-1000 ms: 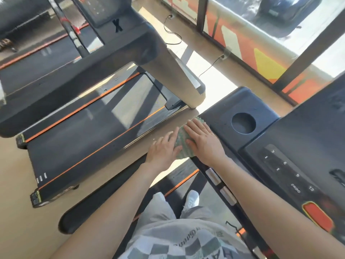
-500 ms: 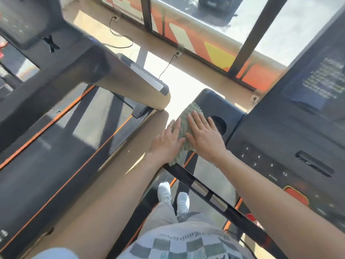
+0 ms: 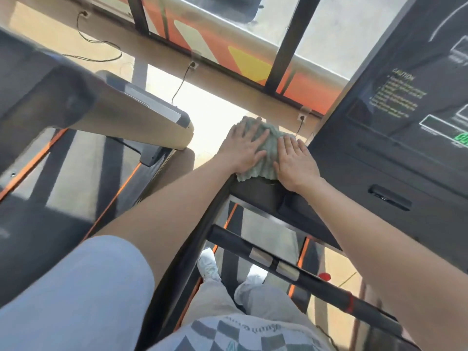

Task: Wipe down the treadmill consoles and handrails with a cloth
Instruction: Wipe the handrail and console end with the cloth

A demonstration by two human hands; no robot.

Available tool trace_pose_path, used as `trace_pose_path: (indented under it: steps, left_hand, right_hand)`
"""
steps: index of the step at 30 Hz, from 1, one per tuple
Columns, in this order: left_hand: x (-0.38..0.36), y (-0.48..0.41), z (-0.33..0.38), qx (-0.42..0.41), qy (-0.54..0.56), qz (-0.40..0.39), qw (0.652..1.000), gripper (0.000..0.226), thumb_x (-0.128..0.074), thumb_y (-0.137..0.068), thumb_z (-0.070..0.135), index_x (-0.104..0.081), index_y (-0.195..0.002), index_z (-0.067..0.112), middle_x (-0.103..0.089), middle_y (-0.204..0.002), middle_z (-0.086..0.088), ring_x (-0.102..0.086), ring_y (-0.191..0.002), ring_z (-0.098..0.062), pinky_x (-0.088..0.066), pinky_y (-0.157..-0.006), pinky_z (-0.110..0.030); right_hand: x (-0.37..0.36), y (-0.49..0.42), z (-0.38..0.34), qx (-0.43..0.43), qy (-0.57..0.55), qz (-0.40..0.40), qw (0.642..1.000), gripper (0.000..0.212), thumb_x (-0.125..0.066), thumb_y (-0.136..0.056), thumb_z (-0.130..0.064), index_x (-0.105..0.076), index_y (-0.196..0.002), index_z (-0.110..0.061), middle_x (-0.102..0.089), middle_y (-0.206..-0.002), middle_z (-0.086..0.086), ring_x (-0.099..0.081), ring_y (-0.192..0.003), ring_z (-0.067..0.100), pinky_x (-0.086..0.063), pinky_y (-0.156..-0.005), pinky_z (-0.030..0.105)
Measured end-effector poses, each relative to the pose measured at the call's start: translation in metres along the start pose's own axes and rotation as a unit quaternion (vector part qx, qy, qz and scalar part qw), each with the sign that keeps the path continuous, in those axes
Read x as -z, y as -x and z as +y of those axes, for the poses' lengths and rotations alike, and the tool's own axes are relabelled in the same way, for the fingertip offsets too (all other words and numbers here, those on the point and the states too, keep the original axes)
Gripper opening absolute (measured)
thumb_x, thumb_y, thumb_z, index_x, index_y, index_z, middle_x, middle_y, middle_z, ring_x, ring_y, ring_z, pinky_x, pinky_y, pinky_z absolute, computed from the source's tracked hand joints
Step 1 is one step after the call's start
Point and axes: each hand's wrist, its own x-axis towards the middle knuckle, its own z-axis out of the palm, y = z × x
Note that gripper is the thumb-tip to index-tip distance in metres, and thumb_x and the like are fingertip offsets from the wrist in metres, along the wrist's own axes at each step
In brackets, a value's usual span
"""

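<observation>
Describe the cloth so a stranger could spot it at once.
Start at the black treadmill console on the right, with its lit screen. At its left corner the left hand and right hand press flat on the cloth. It alone is soft, rumpled, grey-green amid hard black surfaces.

The left hand (image 3: 243,145) and right hand (image 3: 295,163) cover most of the cloth (image 3: 266,167); only its near hem and far corner show. On the console (image 3: 379,158), the small print (image 3: 397,96) is too blurred to read. The green figures (image 3: 462,139), possibly digits, are cut by the right edge. The neighbouring treadmill (image 3: 63,97) is smeared and cropped at the left.
</observation>
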Motion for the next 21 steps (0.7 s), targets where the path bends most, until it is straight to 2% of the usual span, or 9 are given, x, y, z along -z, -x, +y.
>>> trace_pose_path:
  steps: [6, 9, 11, 14, 17, 21]
  left_hand:
    - [-0.009, -0.001, 0.007, -0.055, -0.079, 0.023, 0.995, 0.065, -0.01, -0.106, 0.058, 0.005, -0.163, 0.031, 0.012, -0.171, -0.001, 0.016, -0.156, -0.034, 0.005, -0.124, -0.06]
    - [-0.018, 0.026, 0.013, -0.072, -0.1, 0.03, 0.992, 0.062, -0.008, -0.107, 0.052, 0.004, -0.163, 0.027, 0.01, -0.171, -0.005, 0.012, -0.157, -0.029, 0.008, -0.126, -0.055]
    - [-0.025, 0.05, 0.021, -0.076, -0.095, 0.033, 0.992, 0.063, -0.001, -0.106, 0.048, 0.0, -0.163, 0.024, 0.008, -0.171, -0.007, 0.01, -0.158, -0.028, 0.009, -0.126, -0.051]
    - [-0.04, 0.085, 0.036, -0.064, -0.065, 0.058, 0.994, 0.065, 0.004, -0.105, 0.046, -0.008, -0.163, 0.021, -0.001, -0.171, -0.007, 0.005, -0.159, -0.026, -0.001, -0.128, -0.047]
    - [-0.059, 0.112, 0.052, -0.038, -0.034, 0.087, 0.995, 0.06, -0.006, -0.109, 0.044, -0.008, -0.163, 0.017, -0.005, -0.171, -0.008, 0.0, -0.159, -0.025, -0.008, -0.129, -0.045]
    - [-0.074, 0.14, 0.069, -0.009, -0.002, 0.117, 0.993, 0.062, -0.037, -0.107, 0.035, -0.018, -0.163, 0.013, -0.012, -0.171, -0.01, -0.008, -0.158, -0.027, -0.017, -0.128, -0.046]
  right_hand:
    - [-0.005, 0.026, 0.003, 0.019, 0.021, 0.014, 1.0, 0.062, -0.029, -0.104, -0.022, -0.008, -0.159, -0.002, -0.011, -0.168, 0.017, -0.01, -0.156, 0.027, 0.001, -0.127, 0.043]
    - [-0.014, 0.045, 0.002, 0.044, -0.028, 0.033, 0.998, 0.066, -0.042, -0.101, -0.019, -0.014, -0.16, -0.005, -0.015, -0.167, 0.016, -0.014, -0.156, 0.028, -0.004, -0.126, 0.044]
    - [-0.02, 0.056, -0.001, 0.062, -0.063, 0.051, 0.995, 0.068, -0.052, -0.097, -0.016, -0.024, -0.159, -0.007, -0.023, -0.164, 0.02, -0.022, -0.153, 0.033, -0.012, -0.125, 0.046]
    - [-0.032, 0.071, -0.009, 0.076, -0.081, 0.073, 0.991, 0.071, -0.062, -0.091, -0.016, -0.034, -0.156, -0.01, -0.032, -0.161, 0.021, -0.029, -0.15, 0.037, -0.021, -0.122, 0.05]
    - [-0.04, 0.089, -0.017, 0.099, -0.08, 0.082, 0.989, 0.07, -0.057, -0.095, -0.019, -0.028, -0.159, -0.011, -0.028, -0.163, 0.015, -0.023, -0.153, 0.034, -0.016, -0.124, 0.049]
    - [-0.045, 0.113, -0.028, 0.113, -0.071, 0.076, 0.988, 0.07, -0.05, -0.096, -0.016, -0.022, -0.16, -0.01, -0.019, -0.166, 0.013, -0.015, -0.155, 0.029, -0.009, -0.126, 0.048]
